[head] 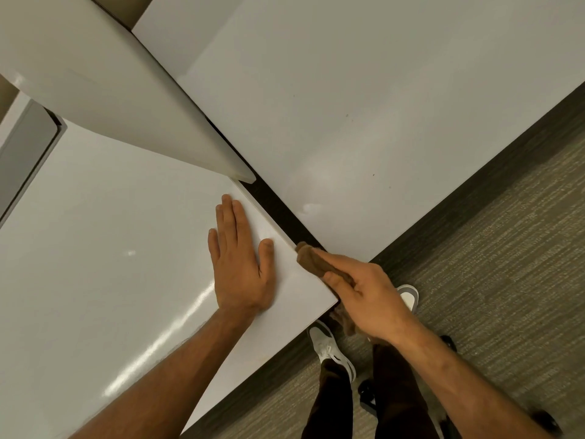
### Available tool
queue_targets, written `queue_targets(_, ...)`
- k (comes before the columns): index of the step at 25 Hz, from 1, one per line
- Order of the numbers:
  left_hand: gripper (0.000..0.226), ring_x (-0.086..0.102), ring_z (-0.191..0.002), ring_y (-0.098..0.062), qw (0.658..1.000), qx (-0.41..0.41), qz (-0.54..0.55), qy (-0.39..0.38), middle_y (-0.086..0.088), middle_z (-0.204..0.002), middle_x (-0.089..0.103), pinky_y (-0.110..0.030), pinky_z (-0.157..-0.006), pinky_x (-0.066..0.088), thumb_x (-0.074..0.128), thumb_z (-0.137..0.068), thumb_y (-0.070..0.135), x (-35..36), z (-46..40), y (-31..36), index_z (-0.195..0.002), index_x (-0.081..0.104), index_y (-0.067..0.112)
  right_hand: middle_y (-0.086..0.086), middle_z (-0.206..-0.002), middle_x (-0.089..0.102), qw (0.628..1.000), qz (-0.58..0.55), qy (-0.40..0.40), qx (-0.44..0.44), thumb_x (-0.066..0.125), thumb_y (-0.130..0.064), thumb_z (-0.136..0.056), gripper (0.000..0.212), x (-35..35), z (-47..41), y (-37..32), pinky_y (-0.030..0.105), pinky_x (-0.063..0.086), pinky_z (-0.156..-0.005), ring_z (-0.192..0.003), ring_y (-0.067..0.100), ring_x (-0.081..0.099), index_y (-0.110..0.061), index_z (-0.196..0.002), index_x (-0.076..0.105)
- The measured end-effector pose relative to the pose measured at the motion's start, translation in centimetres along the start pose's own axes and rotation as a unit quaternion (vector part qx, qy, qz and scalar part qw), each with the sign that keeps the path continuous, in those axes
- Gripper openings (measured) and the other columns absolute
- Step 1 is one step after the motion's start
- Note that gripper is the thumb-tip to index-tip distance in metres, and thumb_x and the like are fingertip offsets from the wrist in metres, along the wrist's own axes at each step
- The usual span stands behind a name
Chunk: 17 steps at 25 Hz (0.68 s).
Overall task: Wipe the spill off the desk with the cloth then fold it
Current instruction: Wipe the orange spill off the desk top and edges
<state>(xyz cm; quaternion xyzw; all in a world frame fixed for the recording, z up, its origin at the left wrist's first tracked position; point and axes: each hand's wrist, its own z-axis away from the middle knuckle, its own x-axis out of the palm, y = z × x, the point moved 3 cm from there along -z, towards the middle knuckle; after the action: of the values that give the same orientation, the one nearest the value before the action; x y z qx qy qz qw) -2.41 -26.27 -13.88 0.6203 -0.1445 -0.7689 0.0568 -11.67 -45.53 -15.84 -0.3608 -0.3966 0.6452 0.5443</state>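
At desk (110,232) near edge: left hand (240,267) flat, fingers straight, empty; right hand (370,299) gripping bunched cloth (313,261). Soft, light, limp; best taken by corners.

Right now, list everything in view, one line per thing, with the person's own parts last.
Desk: one, white, left and centre, under the left hand.
Second desk: one, white, upper right, across a dark gap.
Divider panel: one, white, upper left, between the desks.
Cloth: one, brown, at the desk's right edge.
Carpet: grey, right and below.
Shoes: two, white and grey, on the carpet.
Left hand: flat on the desk.
Right hand: grip around the cloth.
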Motion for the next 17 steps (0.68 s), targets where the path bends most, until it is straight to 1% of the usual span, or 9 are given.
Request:
queue_targets(1, 0.078, -0.009, -0.162, -0.013, 1.0, 0.002, -0.001, 0.001, 0.003, -0.176, -0.007, -0.043, -0.131, -0.004, 0.028, -0.103, 0.049, 0.0, 0.0, 0.0, -0.167, -0.003, 0.015, -0.023, -0.128, 0.066, 1.0, 0.013, 0.002, 0.007, 0.055, -0.023, -0.102, 0.047, -0.5, -0.3, -0.4, 0.029, 0.054, -0.103, -0.109, -0.011, 0.062, -0.054, -0.137, 0.049)
queue_targets(2, 0.078, -0.009, -0.162, -0.013, 1.0, 0.003, -0.002, 0.003, 0.003, -0.176, -0.008, -0.042, -0.131, -0.004, 0.027, -0.103, 0.05, 0.0, 0.0, -0.1, -0.167, -0.003, 0.015, -0.026, -0.127, 0.065, 1.0, 0.022, 0.008, 0.009, 0.054, -0.025, -0.103, 0.045, -0.9, -0.9, -0.9, 0.024, 0.052, -0.102, -0.109, -0.012, 0.061, -0.057, -0.135, 0.05)
queue_targets(4, 0.077, -0.01, -0.161, -0.012, 1.0, 0.006, -0.001, 0.004, 0.004, -0.176, -0.009, -0.042, -0.131, -0.004, 0.026, -0.104, 0.05, 0.1, 0.0, -0.2, -0.167, -0.003, 0.016, -0.027, -0.127, 0.064, 0.999, 0.001, 0.049, 0.001, 0.05, -0.031, -0.104, 0.042, -1.7, -2.9, -2.5, 0.018, 0.05, -0.101, -0.116, -0.01, 0.059, -0.054, -0.139, 0.048)
queue_targets(6, 0.076, -0.01, -0.161, -0.012, 1.0, 0.007, 0.0, 0.006, 0.004, -0.175, -0.01, -0.041, -0.131, -0.004, 0.027, -0.105, 0.049, 0.2, 0.0, -0.2, -0.167, -0.003, 0.016, -0.025, -0.126, 0.065, 0.996, -0.038, 0.078, -0.026, 0.047, -0.035, -0.104, 0.04, -1.5, -6.2, -4.5, 0.019, 0.05, -0.1, -0.118, -0.007, 0.059, -0.048, -0.141, 0.047)
queue_targets(8, 0.076, -0.009, -0.161, -0.012, 1.0, 0.007, 0.003, 0.01, 0.003, -0.176, -0.008, -0.042, -0.131, -0.003, 0.028, -0.105, 0.049, 0.2, 0.0, -0.2, -0.167, -0.002, 0.016, -0.02, -0.132, 0.063, 0.998, -0.037, 0.037, -0.048, 0.046, -0.03, -0.104, 0.04, 0.1, -10.2, -6.5, 0.028, 0.05, -0.105, -0.122, 0.0, 0.059, -0.041, -0.142, 0.051)
queue_targets(10, 0.076, -0.007, -0.162, -0.012, 1.0, 0.007, 0.012, 0.013, 0.002, -0.176, -0.005, -0.042, -0.132, -0.001, 0.027, -0.105, 0.05, 0.3, 0.0, -0.1, -0.167, -0.002, 0.016, -0.008, -0.14, 0.059, 0.998, -0.023, -0.021, -0.051, 0.046, -0.019, -0.106, 0.04, 2.3, -13.3, -7.4, 0.036, 0.048, -0.11, -0.125, 0.011, 0.057, -0.029, -0.144, 0.053)
queue_targets(12, 0.076, -0.007, -0.162, -0.012, 1.0, 0.01, 0.018, 0.017, 0.002, -0.176, -0.005, -0.043, -0.132, -0.001, 0.026, -0.105, 0.051, 0.3, 0.0, -0.2, -0.167, -0.002, 0.016, -0.001, -0.141, 0.056, 0.997, -0.044, -0.035, -0.053, 0.045, -0.012, -0.106, 0.039, 3.3, -14.8, -7.0, 0.032, 0.046, -0.112, -0.126, 0.013, 0.055, -0.02, -0.144, 0.053)
queue_targets(14, 0.077, -0.007, -0.162, -0.012, 1.0, 0.012, 0.014, 0.019, 0.002, -0.176, -0.005, -0.043, -0.132, 0.0, 0.026, -0.105, 0.051, 0.4, -0.3, -0.3, -0.167, -0.003, 0.016, -0.001, -0.146, 0.052, 0.996, -0.047, -0.048, -0.059, 0.044, -0.012, -0.107, 0.042, 3.4, -14.6, -6.0, 0.025, 0.041, -0.113, -0.132, 0.012, 0.05, -0.02, -0.148, 0.048)
queue_targets(17, 0.076, -0.006, -0.162, -0.012, 1.0, 0.011, 0.01, 0.022, 0.002, -0.176, -0.004, -0.041, -0.131, -0.002, 0.024, -0.105, 0.053, 0.4, -0.2, -0.2, -0.167, -0.001, 0.017, -0.002, -0.152, 0.048, 0.996, -0.042, -0.065, -0.048, 0.044, -0.018, -0.108, 0.046, 3.3, -13.4, -4.9, 0.031, 0.038, -0.118, -0.138, 0.012, 0.046, -0.025, -0.153, 0.04)
